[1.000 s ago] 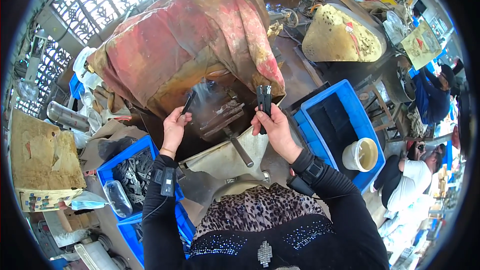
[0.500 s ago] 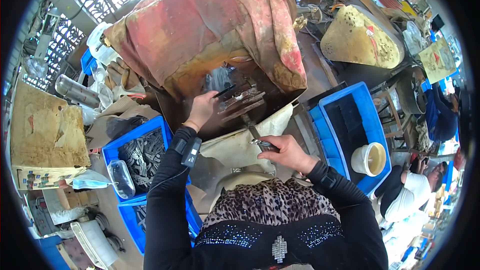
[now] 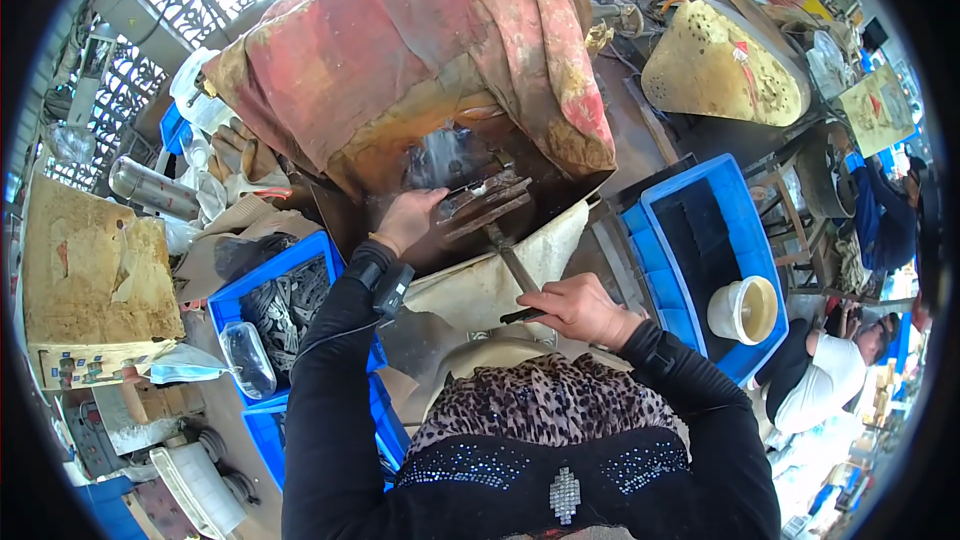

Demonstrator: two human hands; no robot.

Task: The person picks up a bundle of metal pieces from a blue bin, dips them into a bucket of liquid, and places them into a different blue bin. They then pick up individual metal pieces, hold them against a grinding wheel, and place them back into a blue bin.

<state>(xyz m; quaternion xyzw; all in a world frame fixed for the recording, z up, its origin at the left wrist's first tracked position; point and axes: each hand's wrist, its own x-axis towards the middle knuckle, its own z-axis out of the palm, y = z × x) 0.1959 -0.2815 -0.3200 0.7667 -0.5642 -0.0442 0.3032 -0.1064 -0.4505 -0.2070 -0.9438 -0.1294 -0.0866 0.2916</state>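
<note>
My left hand (image 3: pixel 408 220) reaches into the front opening of a stained red cloth hood (image 3: pixel 370 50). Its fingers are closed on a slim dark metal piece (image 3: pixel 447 208), mostly hidden, beside a worn wooden rest (image 3: pixel 492 210). A pale blurred patch (image 3: pixel 440 155), maybe spray or a spinning wheel, shows just behind. In front of my lap, my right hand (image 3: pixel 585 310) is closed around another dark slim piece (image 3: pixel 522 316), whose end sticks out to the left; its exact kind cannot be made out. A bar (image 3: pixel 512 262) runs from the rest toward my right hand.
On the left, a blue bin (image 3: pixel 222 310) holds many dark metal pieces (image 3: pixel 283 315) and a clear plastic container (image 3: pixel 248 360). At right, another blue bin (image 3: pixel 765 240) has a white bucket (image 3: pixel 740 310) in it. A cardboard box (image 3: pixel 95 270) stands far left; a person (image 3: pixel 825 380) sits far right.
My left hand has brought its piece down against the rest; earlier the piece pointed up and right. My right hand has turned and shifted slightly down and right, its piece now showing darker and lower.
</note>
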